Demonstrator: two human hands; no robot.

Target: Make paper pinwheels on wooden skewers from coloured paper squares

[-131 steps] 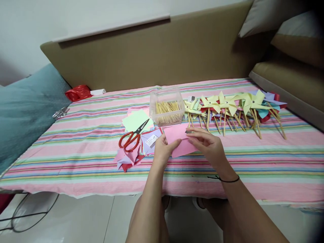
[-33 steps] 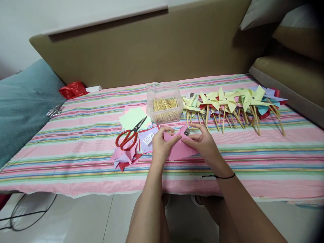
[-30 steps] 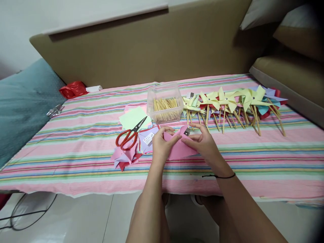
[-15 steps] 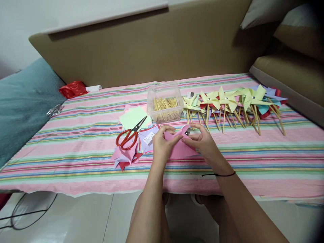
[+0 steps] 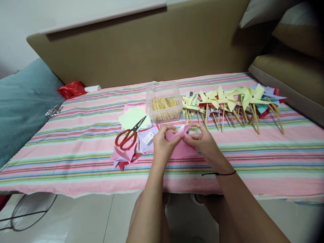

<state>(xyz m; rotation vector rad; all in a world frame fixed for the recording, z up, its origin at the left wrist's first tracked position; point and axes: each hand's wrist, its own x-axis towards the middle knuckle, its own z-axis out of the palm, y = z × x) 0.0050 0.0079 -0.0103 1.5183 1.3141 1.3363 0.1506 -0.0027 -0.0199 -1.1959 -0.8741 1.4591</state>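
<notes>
Across a striped cloth [image 5: 83, 141], red-handled scissors [image 5: 135, 129] are resting over cut paper scraps [image 5: 124, 156] near a clear plastic box [image 5: 149, 105] of thin wooden sticks [image 5: 164, 104], with folded paper pinwheels [image 5: 226, 98] crowding the right side. Just in front of the box, the left hand [image 5: 164, 143] and the right hand [image 5: 204, 141] are pinching a pink sheet [image 5: 182, 151], its upper edge curling, while they are hiding part of it and a small dark object [image 5: 188, 131] is showing too little to identify.
</notes>
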